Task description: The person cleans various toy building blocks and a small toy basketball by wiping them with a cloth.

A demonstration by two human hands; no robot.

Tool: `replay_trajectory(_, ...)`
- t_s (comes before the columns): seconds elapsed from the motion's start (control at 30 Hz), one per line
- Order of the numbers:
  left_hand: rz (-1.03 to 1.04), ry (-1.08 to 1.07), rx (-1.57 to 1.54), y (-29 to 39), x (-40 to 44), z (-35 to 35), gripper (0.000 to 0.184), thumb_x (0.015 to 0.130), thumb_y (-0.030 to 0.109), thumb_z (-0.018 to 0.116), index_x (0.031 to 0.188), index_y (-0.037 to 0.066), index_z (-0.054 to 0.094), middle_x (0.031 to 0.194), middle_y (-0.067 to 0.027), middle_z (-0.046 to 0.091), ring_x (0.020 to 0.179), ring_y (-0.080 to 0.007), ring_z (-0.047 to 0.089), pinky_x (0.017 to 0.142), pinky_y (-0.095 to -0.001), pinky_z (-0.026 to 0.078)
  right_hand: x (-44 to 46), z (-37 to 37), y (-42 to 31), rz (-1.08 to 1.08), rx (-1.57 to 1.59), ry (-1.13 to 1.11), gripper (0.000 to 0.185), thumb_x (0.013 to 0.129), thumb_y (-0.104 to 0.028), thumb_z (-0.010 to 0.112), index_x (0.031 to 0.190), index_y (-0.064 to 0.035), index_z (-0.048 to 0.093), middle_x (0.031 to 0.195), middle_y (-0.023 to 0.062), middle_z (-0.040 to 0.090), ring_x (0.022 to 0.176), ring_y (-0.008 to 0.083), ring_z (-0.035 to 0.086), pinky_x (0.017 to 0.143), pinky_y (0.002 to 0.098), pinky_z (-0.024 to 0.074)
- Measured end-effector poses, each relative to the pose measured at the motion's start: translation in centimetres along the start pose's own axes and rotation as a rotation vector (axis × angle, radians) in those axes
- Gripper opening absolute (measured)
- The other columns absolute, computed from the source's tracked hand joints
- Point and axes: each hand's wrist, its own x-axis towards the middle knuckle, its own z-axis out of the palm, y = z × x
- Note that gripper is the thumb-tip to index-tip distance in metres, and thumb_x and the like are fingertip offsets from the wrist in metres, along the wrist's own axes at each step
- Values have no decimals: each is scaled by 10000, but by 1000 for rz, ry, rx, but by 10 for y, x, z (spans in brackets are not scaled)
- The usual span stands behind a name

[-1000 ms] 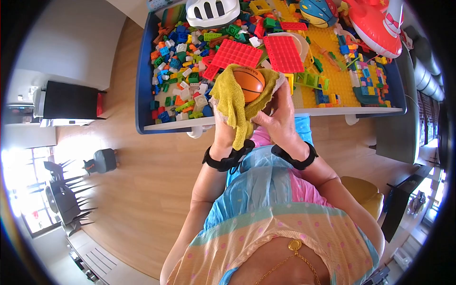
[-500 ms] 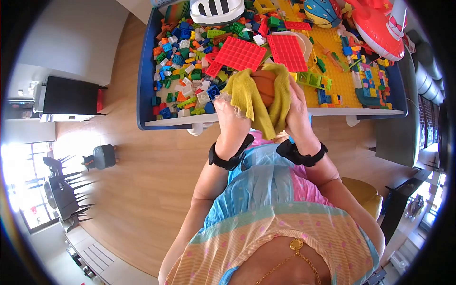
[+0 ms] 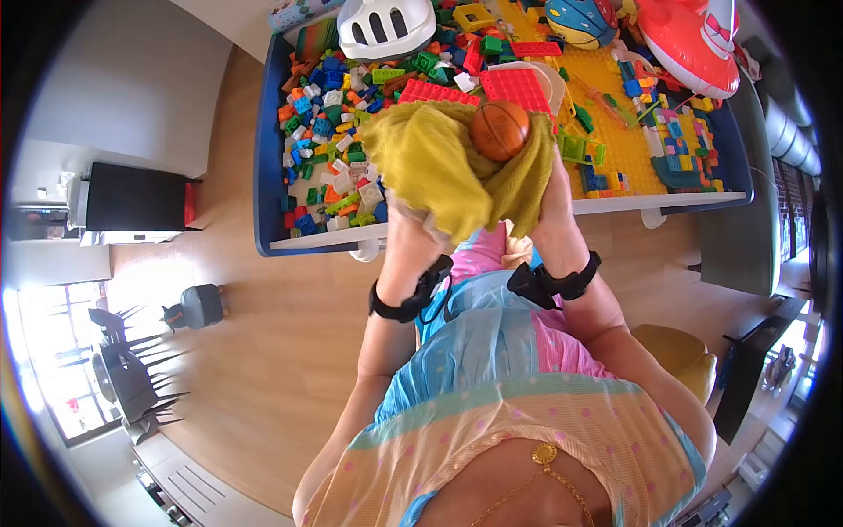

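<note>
A small orange toy basketball rests in a yellow-green cloth just above the front edge of the play table. My left hand grips the left part of the cloth, its fingers mostly covered by the fabric. On the other side, my right hand is closed around the cloth and cups the ball through it from the right and below. The ball's upper face shows bare, while the cloth drapes loosely to the left and hangs down between my hands.
The blue-walled play table is covered in loose bricks. Red plates, a white helmet, a blue-and-yellow ball and a red inflatable lie on it. A yellow stool stands behind on the right.
The cloth has been opened out to the left, uncovering more of the ball. My left hand has moved slightly left and down; the ball sits higher on the cloth, near my right hand.
</note>
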Motion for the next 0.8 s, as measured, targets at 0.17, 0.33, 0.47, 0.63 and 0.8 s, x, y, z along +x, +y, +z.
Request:
replay_trajectory(0.17, 234, 27, 508, 16, 6, 28, 436, 582, 155, 695, 997, 59, 602, 1016, -121, 574, 981, -340, 506, 829, -497, 371, -14, 17, 5, -53, -287, -50, 471, 902, -421, 442, 1214, -69, 458, 1116, 79, 560, 974, 169, 570, 824, 325, 476)
replay_trajectory(0.33, 334, 101, 627, 16, 5, 29, 477, 603, 202, 710, 1045, 66, 591, 1081, -123, 565, 1030, -334, 499, 840, -492, 363, -24, 14, -3, 52, -363, -80, 462, 908, -368, 460, 1241, -49, 430, 1151, 61, 528, 1008, 138, 534, 871, 289, 435)
replay_trajectory(0.47, 295, 240, 492, 17, 9, 27, 406, 692, 199, 651, 1061, 47, 574, 1120, -123, 556, 1083, -321, 487, 875, -449, 380, -29, 13, -2, 47, -409, -229, 520, 939, -295, 417, 1357, -11, 292, 1343, 76, 381, 1208, 127, 383, 1007, 262, 297)
replay_trajectory(0.63, -23, 256, 121, -6, -1, 19, 614, 777, 147, 634, 1283, 39, 304, 1246, -138, 406, 1135, -277, 430, 973, -400, 320, -29, 7, 6, -169, -616, -276, 503, 940, -302, 405, 1321, 18, 333, 1281, 99, 453, 1171, 155, 413, 979, 253, 306)
replay_trajectory(0.8, -22, 52, 177, -1, -4, 21, 446, 749, 77, 632, 1150, 24, 445, 1128, -128, 505, 1033, -273, 506, 894, -394, 392, -29, 0, 5, -401, -837, -113, 353, 954, -231, 368, 1188, 16, 463, 1153, 111, 534, 1031, 159, 487, 886, 287, 380)
